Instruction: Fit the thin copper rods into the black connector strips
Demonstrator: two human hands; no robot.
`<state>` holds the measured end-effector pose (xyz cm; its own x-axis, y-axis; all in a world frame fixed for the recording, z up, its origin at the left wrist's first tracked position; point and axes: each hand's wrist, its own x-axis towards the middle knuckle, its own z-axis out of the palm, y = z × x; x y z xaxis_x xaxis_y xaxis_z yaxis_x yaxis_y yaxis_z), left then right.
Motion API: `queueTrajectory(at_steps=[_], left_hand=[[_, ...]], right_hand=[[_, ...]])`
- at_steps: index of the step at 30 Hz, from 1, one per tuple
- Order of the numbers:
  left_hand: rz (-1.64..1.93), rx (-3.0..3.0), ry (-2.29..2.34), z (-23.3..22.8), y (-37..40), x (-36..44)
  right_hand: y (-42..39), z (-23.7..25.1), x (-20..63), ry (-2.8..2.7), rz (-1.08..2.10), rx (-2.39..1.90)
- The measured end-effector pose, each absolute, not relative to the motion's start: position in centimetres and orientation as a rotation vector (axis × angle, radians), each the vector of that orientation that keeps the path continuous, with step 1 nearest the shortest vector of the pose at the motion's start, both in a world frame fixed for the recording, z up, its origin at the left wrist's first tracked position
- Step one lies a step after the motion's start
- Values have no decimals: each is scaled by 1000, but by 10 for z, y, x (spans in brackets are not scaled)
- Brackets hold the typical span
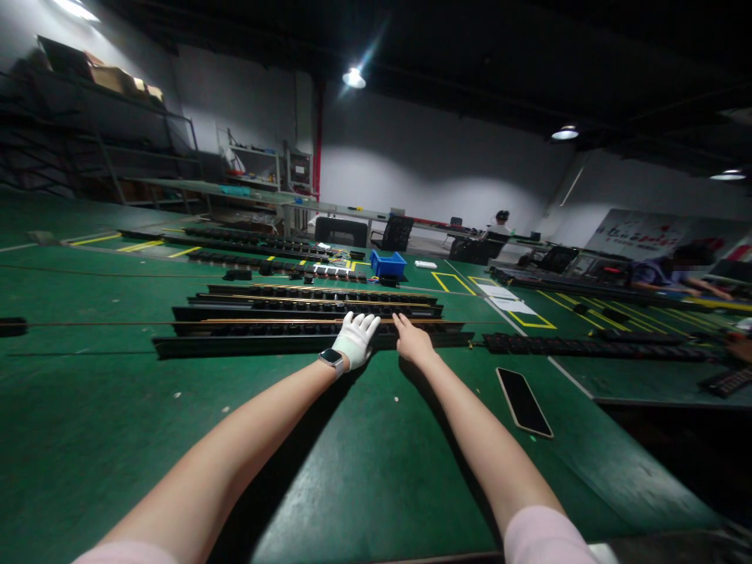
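Note:
My left hand (355, 338), in a white glove with a watch at the wrist, lies with fingers stretched over the long black rails (235, 346). Its fingertips rest at a thin copper-coloured strip (282, 320) running along them. Close by on the right is my bare right hand (413, 342), its index and middle fingers reaching forward onto the same strip. The other fingers of that hand are partly hidden. Neither hand visibly grips anything. Behind the fingers, more black rails (317, 296) lie parallel, with dark segments along them.
On the green table (352, 470), a phone (524, 401) lies right of my right arm. Beyond the rails stand a blue bin (388, 264) and white paper sheets (504, 298). A black segmented strip (587, 347) extends rightward. Other people (675, 270) sit at the right.

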<state>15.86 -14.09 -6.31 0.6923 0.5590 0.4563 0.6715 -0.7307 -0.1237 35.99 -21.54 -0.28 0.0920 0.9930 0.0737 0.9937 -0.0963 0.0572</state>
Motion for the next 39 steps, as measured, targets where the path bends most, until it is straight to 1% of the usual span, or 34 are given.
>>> queueTrajectory(at_steps=[7, 18, 27, 31, 35, 37, 39], left_hand=[[-558, -2629, -989, -65, -139, 160], [-603, -2636, -971, -61, -142, 159], [-602, -2623, -964, -54, -147, 158], [-609, -2620, -954, -55, -148, 158], [-639, -2621, -944, -57, -147, 157], [-641, -2632, -950, -56, -146, 157], [-637, -2645, -952, -56, -146, 157]], right_hand=[[-218, -6, 352, -2005, -211, -2352], [-216, -1, 342, -2094, -135, -2254], [-230, 7, 353, -2150, -54, -2175], [-269, -2, 401, -1888, -122, -2227], [-337, -31, 496, -1534, -221, -2503], [-374, -47, 543, -1237, -172, -2707], [-404, -61, 579, -1013, -9, -2798]])
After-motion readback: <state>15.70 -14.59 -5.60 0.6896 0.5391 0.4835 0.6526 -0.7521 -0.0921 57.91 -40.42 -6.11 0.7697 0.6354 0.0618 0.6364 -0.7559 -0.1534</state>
